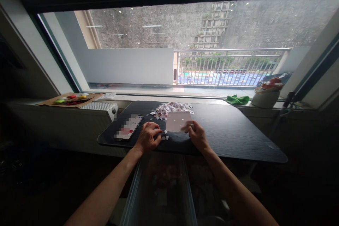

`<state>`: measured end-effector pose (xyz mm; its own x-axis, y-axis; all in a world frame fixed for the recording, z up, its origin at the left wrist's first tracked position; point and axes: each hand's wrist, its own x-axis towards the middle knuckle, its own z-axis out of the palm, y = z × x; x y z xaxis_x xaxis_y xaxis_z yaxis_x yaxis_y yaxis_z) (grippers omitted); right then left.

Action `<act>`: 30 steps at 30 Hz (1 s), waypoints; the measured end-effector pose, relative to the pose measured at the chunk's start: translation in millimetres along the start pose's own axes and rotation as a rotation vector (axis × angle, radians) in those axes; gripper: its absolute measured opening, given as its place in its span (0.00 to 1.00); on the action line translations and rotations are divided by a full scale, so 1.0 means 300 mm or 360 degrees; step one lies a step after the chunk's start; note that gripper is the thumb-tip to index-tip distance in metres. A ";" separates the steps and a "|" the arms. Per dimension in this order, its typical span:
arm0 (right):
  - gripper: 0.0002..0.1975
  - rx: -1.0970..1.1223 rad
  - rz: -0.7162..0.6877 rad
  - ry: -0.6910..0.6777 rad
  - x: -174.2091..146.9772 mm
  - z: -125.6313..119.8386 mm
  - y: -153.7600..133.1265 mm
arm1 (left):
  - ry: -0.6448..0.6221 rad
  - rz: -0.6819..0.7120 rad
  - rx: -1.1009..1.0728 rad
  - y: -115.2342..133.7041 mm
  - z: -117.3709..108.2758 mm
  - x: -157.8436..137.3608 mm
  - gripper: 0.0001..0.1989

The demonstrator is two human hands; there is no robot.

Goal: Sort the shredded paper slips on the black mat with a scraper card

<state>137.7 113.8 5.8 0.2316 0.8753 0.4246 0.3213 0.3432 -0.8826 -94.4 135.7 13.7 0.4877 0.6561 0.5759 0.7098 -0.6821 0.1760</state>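
Observation:
A pale, flat, roughly square card or sheet (178, 121) with a few light spots on it is pinched at its right edge by my right hand (196, 135). Beside it, my left hand (148, 137) rests low over the dark table with its fingers curled together. Something small and dark shows at those fingertips, too unclear to name. Small white paper scraps (165, 137) lie at the left fingertips. Behind the card spreads a heap of small printed paper pieces (169, 108), partly hidden by it.
Left of my left hand lies a phone-like slab (130, 129), partly blurred out. An open clear plastic bin (188, 190) stands below the front edge of the table (227, 127). On the sill are a green cloth (237, 99), a filled pot-like container (265, 97) and cardboard (47, 102) with colourful items.

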 end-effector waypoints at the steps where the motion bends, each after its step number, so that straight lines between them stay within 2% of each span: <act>1: 0.11 -0.0002 -0.0003 -0.0005 -0.001 -0.001 -0.001 | -0.0016 0.0006 -0.0002 -0.003 0.002 0.000 0.12; 7: 0.10 -0.0114 0.0056 0.0093 -0.003 -0.006 -0.011 | -0.0094 0.0071 0.0025 -0.023 0.027 -0.007 0.12; 12: 0.11 -0.0089 0.0061 0.0035 -0.002 -0.007 -0.008 | -0.0104 0.0098 0.0029 -0.026 0.028 -0.007 0.14; 18: 0.10 -0.0148 0.0022 0.0089 -0.004 -0.013 -0.014 | -0.0108 0.0062 0.0005 -0.008 0.009 -0.001 0.12; 22: 0.11 -0.0027 0.0034 0.0018 -0.004 -0.007 -0.012 | -0.0140 0.0033 0.0003 -0.007 0.009 0.003 0.13; 25: 0.11 -0.0067 0.0043 -0.0024 0.001 -0.004 0.001 | -0.0187 0.0004 0.0003 -0.012 0.018 0.005 0.15; 30: 0.11 -0.0181 0.0082 0.0086 0.002 -0.013 0.002 | -0.0172 -0.0016 0.0004 -0.012 0.021 0.006 0.13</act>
<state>141.5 113.2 6.3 0.2985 0.8700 0.3923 0.4091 0.2547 -0.8762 -92.9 141.2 9.1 0.5323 0.6941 0.4846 0.7163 -0.6744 0.1791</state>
